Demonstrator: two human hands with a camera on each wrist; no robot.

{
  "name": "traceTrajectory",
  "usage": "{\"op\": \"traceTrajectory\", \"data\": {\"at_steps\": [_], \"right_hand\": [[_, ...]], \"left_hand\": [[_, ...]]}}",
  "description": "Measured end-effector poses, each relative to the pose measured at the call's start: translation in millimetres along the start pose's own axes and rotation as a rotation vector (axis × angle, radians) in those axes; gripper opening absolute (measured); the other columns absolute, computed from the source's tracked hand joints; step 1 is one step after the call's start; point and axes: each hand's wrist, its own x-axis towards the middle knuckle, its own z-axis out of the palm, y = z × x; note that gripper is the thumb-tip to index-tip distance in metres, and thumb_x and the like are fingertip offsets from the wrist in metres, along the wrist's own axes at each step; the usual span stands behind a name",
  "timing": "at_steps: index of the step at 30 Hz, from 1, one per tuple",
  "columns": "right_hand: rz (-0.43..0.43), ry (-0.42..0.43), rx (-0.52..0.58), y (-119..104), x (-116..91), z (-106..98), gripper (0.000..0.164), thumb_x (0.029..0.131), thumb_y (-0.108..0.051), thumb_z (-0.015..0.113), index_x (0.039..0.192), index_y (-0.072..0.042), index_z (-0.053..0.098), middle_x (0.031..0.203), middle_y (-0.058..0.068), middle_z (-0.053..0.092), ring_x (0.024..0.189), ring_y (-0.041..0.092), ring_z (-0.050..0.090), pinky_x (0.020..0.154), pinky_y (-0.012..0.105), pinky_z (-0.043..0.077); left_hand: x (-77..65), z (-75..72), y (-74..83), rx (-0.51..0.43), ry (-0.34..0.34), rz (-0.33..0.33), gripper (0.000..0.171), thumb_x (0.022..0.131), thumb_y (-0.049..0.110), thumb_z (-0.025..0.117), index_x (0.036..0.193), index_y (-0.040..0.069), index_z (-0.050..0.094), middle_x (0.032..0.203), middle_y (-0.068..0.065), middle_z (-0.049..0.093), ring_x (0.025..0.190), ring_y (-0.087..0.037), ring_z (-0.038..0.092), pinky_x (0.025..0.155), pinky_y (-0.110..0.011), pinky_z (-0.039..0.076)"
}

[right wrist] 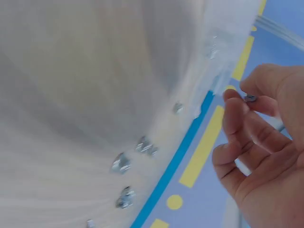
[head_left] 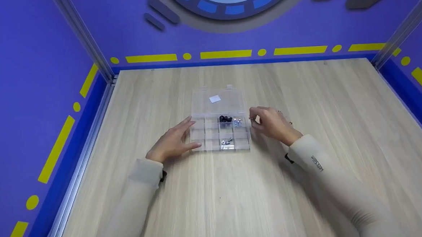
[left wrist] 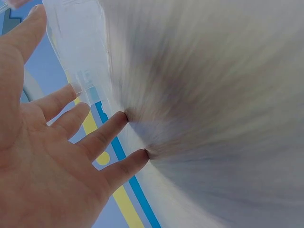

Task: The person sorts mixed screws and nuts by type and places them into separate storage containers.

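A: Holding anything?

B: Pinching a small silvery metal piece (right wrist: 250, 98) between thumb and fingertips of the right hand (head_left: 270, 122), just beside the right wall of a clear plastic compartment box (head_left: 242, 143).

A: And with the left hand (head_left: 174, 140)?

B: Touching the box's left side, fingers spread apart; resting two fingertips on the light wood-grain table (head_left: 201, 205), going by the left wrist view.

A: Anything in the box?

B: Yes: black rounded pieces (head_left: 225, 118) in the third column from the left, at the back; small silvery bits (head_left: 237, 122) to their right; shiny metal hardware (head_left: 227, 142) at the front of that third column.

A: And the clear plastic lid (head_left: 201, 106)?

B: Folded open toward the far side, with a small white square (head_left: 214, 98) on it.

A: Beyond the box?

B: Loose silvery metal pieces (right wrist: 121, 164) on the table, near the right hand. Beige sleeves (head_left: 329, 170) over both forearms. Farther out, blue-violet walls (head_left: 131, 39) with yellow dashes (head_left: 225, 54), and grey metal posts (head_left: 80, 29) at the corners.
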Motion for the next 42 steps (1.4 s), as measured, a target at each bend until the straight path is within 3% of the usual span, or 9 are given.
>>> {"op": "traceTrajectory", "data": {"at_steps": [6,12,20,27,30,36,42], "right_hand": [[-0.149,0.031,0.047,-21,9,1,0.017,0.088,0.006,0.067,0.084,-0.010,0.063,0.082,0.002,0.067,0.069,0.016,0.062,0.059,0.029,0.053],[-0.221,-0.012,0.077,-40,18,5,0.011,0.093,0.001,0.071,0.090,-0.008,0.067,0.088,0.003,0.070,0.073,0.015,0.062,0.063,0.031,0.054],[-0.253,-0.076,0.060,-56,25,14,0.007,0.096,-0.002,0.071,0.097,-0.008,0.074,0.092,0.003,0.072,0.075,0.012,0.062,0.067,0.032,0.056],[-0.250,-0.181,0.075,-63,22,15,0.008,0.095,-0.002,0.072,0.099,-0.006,0.078,0.097,0.003,0.075,0.085,0.015,0.068,0.074,0.034,0.059],[-0.256,-0.210,0.079,-65,20,14,0.010,0.094,0.001,0.072,0.099,-0.005,0.079,0.098,0.004,0.076,0.089,0.016,0.071,0.077,0.035,0.060],[-0.257,-0.262,0.069,-70,18,14,0.009,0.093,0.000,0.072,0.095,-0.006,0.079,0.091,0.000,0.076,0.079,0.013,0.069,0.071,0.034,0.059],[-0.235,-0.300,0.011,-72,15,16,0.009,0.092,-0.005,0.075,0.091,-0.010,0.082,0.088,-0.004,0.077,0.077,0.011,0.070,0.067,0.036,0.059]], "left_hand": [[1.1,-0.5,-0.2,-0.009,0.005,0.013,0.089,0.091,0.055,0.073,0.161,0.015,0.035,0.171,-0.002,0.020,0.154,-0.027,0.024,0.124,-0.046,0.024],[0.7,-1.0,0.6,-0.006,-0.003,-0.004,0.089,0.091,0.058,0.072,0.161,0.019,0.035,0.171,-0.001,0.019,0.155,-0.027,0.023,0.124,-0.048,0.024],[1.1,-0.6,-0.7,-0.030,0.009,0.014,0.082,0.094,0.052,0.070,0.160,0.015,0.038,0.170,-0.002,0.022,0.154,-0.026,0.026,0.123,-0.046,0.026],[4.6,-1.8,-3.2,-0.016,0.063,0.079,0.070,0.099,0.039,0.070,0.155,0.006,0.045,0.165,-0.012,0.032,0.150,-0.031,0.034,0.122,-0.046,0.028],[5.9,-1.7,-2.1,-0.012,0.090,0.075,0.065,0.099,0.036,0.070,0.152,0.006,0.049,0.163,-0.012,0.036,0.148,-0.031,0.037,0.122,-0.046,0.029],[9.4,-2.0,5.4,-0.011,0.184,0.034,0.050,0.097,0.026,0.074,0.140,0.004,0.062,0.154,-0.014,0.049,0.141,-0.033,0.049,0.117,-0.046,0.037],[10.4,-0.6,11.0,-0.026,0.208,0.004,0.046,0.095,0.023,0.076,0.136,0.004,0.066,0.151,-0.014,0.053,0.138,-0.031,0.052,0.115,-0.045,0.040]]}}
